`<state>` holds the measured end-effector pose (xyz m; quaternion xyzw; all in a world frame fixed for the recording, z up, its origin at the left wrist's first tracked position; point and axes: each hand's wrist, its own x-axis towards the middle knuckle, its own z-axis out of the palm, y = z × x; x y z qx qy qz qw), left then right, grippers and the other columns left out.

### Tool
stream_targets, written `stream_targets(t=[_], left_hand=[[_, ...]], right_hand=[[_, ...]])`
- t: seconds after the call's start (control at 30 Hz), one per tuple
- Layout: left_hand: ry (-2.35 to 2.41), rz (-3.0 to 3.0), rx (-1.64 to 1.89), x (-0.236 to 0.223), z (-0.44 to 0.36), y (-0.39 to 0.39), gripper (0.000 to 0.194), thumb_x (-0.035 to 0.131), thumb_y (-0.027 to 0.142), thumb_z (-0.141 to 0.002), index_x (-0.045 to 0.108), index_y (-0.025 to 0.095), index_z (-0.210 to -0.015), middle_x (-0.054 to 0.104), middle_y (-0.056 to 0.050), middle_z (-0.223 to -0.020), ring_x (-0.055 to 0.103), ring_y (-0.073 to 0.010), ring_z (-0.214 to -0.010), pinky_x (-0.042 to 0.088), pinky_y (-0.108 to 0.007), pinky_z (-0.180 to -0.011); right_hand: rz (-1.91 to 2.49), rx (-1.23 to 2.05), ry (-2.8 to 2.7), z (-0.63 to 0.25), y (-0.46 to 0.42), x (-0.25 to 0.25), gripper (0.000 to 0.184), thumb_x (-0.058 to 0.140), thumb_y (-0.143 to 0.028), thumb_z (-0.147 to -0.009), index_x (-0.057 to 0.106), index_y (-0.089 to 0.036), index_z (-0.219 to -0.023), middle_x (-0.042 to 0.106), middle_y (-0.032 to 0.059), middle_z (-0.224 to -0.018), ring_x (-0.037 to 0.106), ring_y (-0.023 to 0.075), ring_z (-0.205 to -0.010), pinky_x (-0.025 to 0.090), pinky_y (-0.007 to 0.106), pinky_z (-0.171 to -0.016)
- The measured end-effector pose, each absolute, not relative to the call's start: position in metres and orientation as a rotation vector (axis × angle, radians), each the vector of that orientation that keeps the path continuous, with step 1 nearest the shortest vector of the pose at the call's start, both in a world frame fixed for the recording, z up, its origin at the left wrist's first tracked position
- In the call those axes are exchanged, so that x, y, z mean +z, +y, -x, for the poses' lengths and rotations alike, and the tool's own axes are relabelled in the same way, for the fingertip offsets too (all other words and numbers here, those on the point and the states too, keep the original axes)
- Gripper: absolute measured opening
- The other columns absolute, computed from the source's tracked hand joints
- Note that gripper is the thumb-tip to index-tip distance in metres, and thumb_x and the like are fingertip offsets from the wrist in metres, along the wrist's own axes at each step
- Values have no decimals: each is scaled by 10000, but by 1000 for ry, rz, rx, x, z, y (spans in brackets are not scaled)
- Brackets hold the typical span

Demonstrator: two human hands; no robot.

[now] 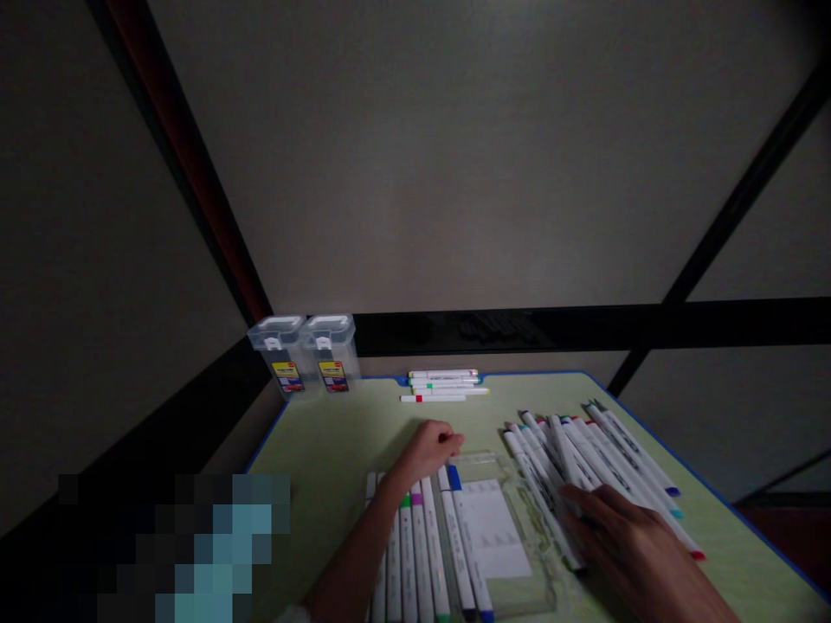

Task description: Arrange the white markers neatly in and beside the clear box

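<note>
My left hand (428, 446) is curled into a loose fist above the row of white markers (415, 554), and I see nothing in it. Caps with green, purple and blue bands show in that row. Beside the row is a clear plastic tray (549, 597) with a white paper (497, 532) in it or under it. On the right, my right hand (623, 532) reaches over a loose pile of white markers (614, 454). Its fingers close around the lower end of one marker (564, 446), tilted across the others. The fingertips are partly hidden.
Two clear lidded boxes (332, 355) with yellow labels stand at the back left corner. Several white markers (445, 381) lie by the table's back edge. The pale green table (325, 433) has a blue rim, and a grey panelled wall (421, 173) rises behind it.
</note>
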<state>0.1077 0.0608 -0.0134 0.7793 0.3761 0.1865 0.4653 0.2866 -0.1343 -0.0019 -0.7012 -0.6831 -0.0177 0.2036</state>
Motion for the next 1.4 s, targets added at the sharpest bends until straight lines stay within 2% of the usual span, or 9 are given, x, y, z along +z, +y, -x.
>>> stream_targets(t=[0.53,0.83,1.4], left_hand=[[916,-1923,453,-11,-107,60,254,452,321,-697,516,136,-534,547,5,-528,478,-102,-522,352,-203,-512],[918,-1882,451,-9,-108,59,257,433,299,-714,492,137,-524,520,12,-515,453,-88,-494,334,-198,-497],[938,-1858,396,-11,-106,62,283,428,346,-694,540,118,-568,548,-8,-551,474,-100,-516,352,-215,-521]], right_hand=[[2056,-239,-1928,-301,-136,-21,379,318,-203,-808,501,-180,-1139,624,76,-822,625,200,-638,476,320,-610],[2103,-340,-1919,-298,-137,-17,381,344,-215,-780,537,-181,-1108,651,85,-858,637,220,-702,493,320,-608],[2115,-313,-1926,-300,-138,-19,360,336,-258,-811,540,-188,-1099,641,82,-826,631,204,-653,475,315,-599]])
